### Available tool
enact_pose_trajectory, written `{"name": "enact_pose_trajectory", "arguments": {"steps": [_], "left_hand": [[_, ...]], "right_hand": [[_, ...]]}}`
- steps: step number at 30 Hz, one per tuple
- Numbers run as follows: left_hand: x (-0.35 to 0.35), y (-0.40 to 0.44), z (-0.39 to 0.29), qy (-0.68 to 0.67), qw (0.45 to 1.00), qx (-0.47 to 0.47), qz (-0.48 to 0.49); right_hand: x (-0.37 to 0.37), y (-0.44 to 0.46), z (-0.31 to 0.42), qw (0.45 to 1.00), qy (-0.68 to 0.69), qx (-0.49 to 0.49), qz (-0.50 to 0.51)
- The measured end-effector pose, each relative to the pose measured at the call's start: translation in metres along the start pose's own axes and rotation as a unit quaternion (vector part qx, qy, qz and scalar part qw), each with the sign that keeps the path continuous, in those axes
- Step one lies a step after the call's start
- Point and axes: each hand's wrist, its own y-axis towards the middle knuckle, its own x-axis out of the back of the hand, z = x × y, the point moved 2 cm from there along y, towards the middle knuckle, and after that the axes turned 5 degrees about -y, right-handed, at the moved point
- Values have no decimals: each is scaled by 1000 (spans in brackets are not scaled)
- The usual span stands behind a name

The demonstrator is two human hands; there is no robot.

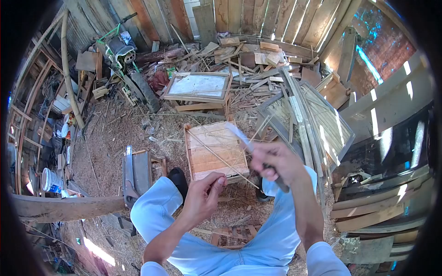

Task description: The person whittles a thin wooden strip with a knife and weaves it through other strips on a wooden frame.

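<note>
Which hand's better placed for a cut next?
Likely right: the right hand holds the blurred knife, its blade pointing away from the body; the left hand shows no blade.

Knife point(240, 137) in right hand point(276, 162): blade pale, metal-looking, finer finish lost to blur; handle dark, matt. Thin stick point(216, 154) just beyond left hand point(202, 195): bare wood, smooth-looking. Boards point(205, 162) under stick: matt, unpainted wood. Left of left hand, saw point(130, 168): smooth metal blade. Below both hands, trousers point(159, 202): matt cloth. Far left of left hand, bucket point(46, 178): smooth plastic.
</note>
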Motion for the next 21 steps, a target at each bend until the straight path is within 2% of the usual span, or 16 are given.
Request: {"name": "enact_pose_trajectory", "arguments": {"steps": [1,3,6,9,17,19,21], "left_hand": [[0,0,1,0,1000,-2,1],[-3,-2,4,8,1000,-2,6],[-5,1,3,-10,999,-36,1],[-7,1,4,-30,999,-40,-15],[-10,4,-2,2,999,-43,8],[-9,1,-2,2,999,-46,9],[-9,-3,2,-25,999,-10,18]], "right_hand": [[10,-2,7,998,28,38,-34],[14,-4,9,997,45,56,-25],[-15,-3,-7,998,24,-24,57],[-10,3,-14,994,30,-39,99],[1,-2,-3,998,-29,-14,44],[10,-4,2,999,-45,2,-10],[21,-9,11,999,-24,18,-16]]}}
